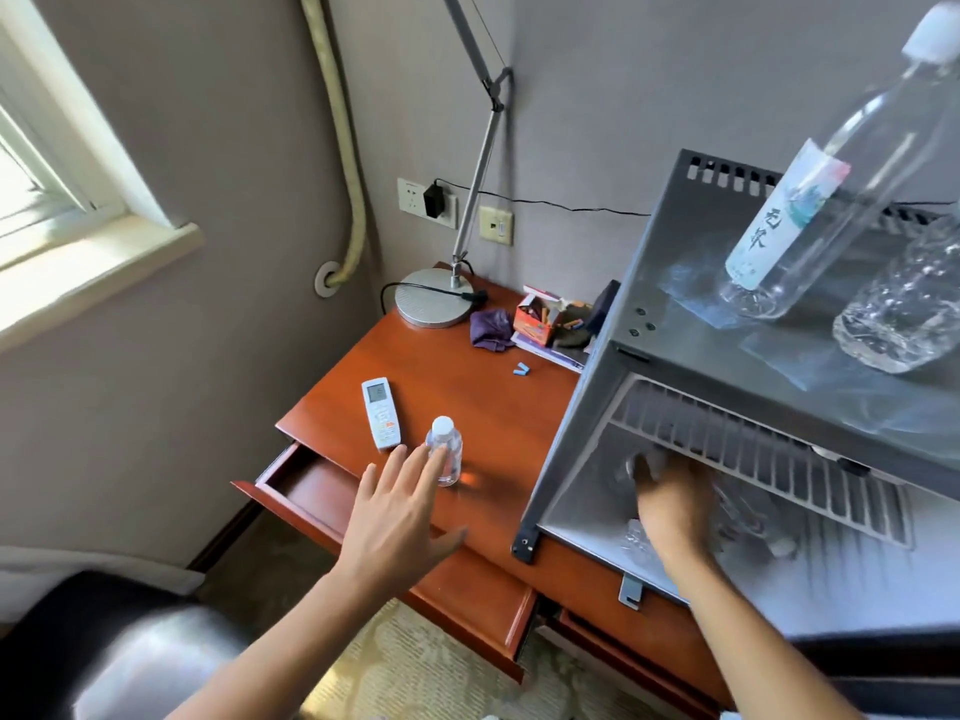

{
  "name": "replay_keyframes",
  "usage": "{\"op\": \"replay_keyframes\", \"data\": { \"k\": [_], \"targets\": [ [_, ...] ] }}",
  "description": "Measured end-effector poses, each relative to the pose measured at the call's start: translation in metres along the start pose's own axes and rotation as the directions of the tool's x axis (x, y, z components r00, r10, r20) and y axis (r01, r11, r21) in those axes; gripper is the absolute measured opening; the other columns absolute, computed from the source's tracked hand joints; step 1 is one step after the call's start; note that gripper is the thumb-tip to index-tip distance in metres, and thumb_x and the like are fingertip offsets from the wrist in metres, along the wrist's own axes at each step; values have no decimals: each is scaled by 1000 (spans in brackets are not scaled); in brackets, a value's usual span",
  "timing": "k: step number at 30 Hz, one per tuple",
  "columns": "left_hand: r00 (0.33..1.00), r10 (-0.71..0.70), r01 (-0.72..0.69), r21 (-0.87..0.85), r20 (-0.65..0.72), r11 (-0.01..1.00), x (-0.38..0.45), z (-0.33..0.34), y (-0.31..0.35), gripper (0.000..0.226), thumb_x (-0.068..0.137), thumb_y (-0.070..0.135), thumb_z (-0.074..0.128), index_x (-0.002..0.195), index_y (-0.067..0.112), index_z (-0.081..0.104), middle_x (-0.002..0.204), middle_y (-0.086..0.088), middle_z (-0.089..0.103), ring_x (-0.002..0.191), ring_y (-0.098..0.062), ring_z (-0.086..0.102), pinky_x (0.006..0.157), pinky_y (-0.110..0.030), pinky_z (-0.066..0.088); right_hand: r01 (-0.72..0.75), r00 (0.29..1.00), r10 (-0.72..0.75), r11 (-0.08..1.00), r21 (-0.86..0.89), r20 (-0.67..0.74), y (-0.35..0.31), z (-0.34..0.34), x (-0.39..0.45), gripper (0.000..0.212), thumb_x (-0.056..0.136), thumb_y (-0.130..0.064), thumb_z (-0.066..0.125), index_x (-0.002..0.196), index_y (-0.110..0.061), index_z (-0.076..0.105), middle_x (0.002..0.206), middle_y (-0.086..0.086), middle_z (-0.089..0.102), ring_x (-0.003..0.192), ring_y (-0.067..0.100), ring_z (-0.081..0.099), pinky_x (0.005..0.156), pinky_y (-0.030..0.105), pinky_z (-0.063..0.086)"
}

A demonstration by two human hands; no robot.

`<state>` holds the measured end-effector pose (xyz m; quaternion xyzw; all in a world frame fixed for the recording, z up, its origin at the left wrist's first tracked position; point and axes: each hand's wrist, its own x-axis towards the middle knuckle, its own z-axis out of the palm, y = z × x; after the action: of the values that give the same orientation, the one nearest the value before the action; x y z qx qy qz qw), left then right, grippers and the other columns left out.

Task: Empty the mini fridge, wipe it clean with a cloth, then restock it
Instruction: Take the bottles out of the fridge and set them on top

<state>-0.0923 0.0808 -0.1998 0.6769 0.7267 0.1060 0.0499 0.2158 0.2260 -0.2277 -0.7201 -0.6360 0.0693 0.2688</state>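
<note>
The left hand (400, 517) is spread flat over the wooden desk (488, 407), fingers splayed and holding nothing; its fingertips (439, 457) overlap the small water bottle (445, 457) standing upright there, though contact cannot be told. The right hand (670, 498) reaches into the open mini fridge (582, 407), fingers curled around a clear bottle (631, 467) that is blurred. Beyond the small bottle lies a white remote (381, 413). Farther back, a purple cloth (491, 330) sits beside the lamp base (434, 298). On the fridge top stand a tall labelled bottle (810, 200) and another clear one (904, 314)
</note>
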Motion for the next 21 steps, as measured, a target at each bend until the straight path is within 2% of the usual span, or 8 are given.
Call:
{"op": "replay_keyframes", "data": {
  "k": [3, 5, 6, 10, 13, 15, 18, 21],
  "targets": [
    [993, 113, -114, -5, -38, 993, 0, -2, 12, 93, 77, 71, 61, 155, 26, 34, 155, 2, 47, 147, -26, 39, 114, -58, 39, 139, 980, -139, 990, -10, -143, -9, -17, -56, 15, 79, -10, 84, 91, -9, 75, 83, 13, 62, 66, 30, 60, 59, 26, 39],
    [975, 221, -223, -51, -36, 974, 2, -1, 23, 88, 79, 69, 59, 154, 31, 35, 153, 8, 49, 146, -20, 41, 114, -54, 40, 290, 945, -289, 957, -20, -153, -22, -27, -84, 8, 86, -19, 76, 90, -12, 75, 81, 4, 58, 61, 18, 48, 53, 17, 32],
    [963, 269, -270, -84, -27, 959, 4, 1, 29, 86, 79, 69, 60, 154, 33, 36, 150, 10, 52, 144, -18, 44, 113, -50, 42, 349, 928, -348, 937, -15, -136, -30, -30, -95, 14, 87, -27, 70, 90, -14, 74, 80, 2, 56, 61, 16, 47, 51, 15, 31],
    [909, 414, -391, -245, 50, 887, 18, 8, 47, 70, 80, 69, 61, 141, 35, 49, 129, 17, 66, 122, -9, 62, 96, -33, 54, 455, 891, -454, 887, 75, -26, -74, -32, -125, 22, 90, -36, 67, 100, -18, 76, 83, -2, 56, 69, 16, 60, 57, 25, 51],
    [918, 380, -310, -391, 114, 866, 35, -11, 39, 52, 83, 66, 57, 127, 40, 47, 120, 19, 64, 107, -7, 63, 74, -28, 48, 450, 893, -445, 881, 149, -67, -118, -38, -118, 19, 91, -33, 73, 107, -22, 76, 86, -4, 58, 72, 16, 62, 60, 29, 55],
    [938, 344, -294, -430, 42, 854, 54, -33, 22, 49, 81, 65, 58, 123, 42, 47, 113, 17, 63, 100, -12, 59, 65, -27, 40, 458, 889, -452, 865, 206, -80, -149, -44, -99, 25, 92, -33, 75, 115, -22, 74, 92, -5, 59, 76, 13, 62, 63, 28, 54],
    [960, 278, -252, -540, -34, 803, 100, -63, -6, 55, 76, 63, 62, 125, 44, 47, 105, 18, 67, 93, -12, 67, 74, -36, 54, 478, 878, -463, 833, 279, -124, -191, -46, -67, 38, 98, -29, 68, 134, -18, 66, 109, -2, 62, 95, 15, 66, 80, 27, 55],
    [979, 205, -166, -610, -6, 774, 160, -71, -31, 58, 72, 60, 74, 122, 42, 50, 103, 17, 70, 94, -14, 69, 79, -40, 57, 475, 879, -443, 846, 242, -178, -217, -37, -45, 44, 99, -26, 60, 141, -13, 60, 123, 7, 63, 113, 21, 63, 96, 30, 52]
  ]
}}
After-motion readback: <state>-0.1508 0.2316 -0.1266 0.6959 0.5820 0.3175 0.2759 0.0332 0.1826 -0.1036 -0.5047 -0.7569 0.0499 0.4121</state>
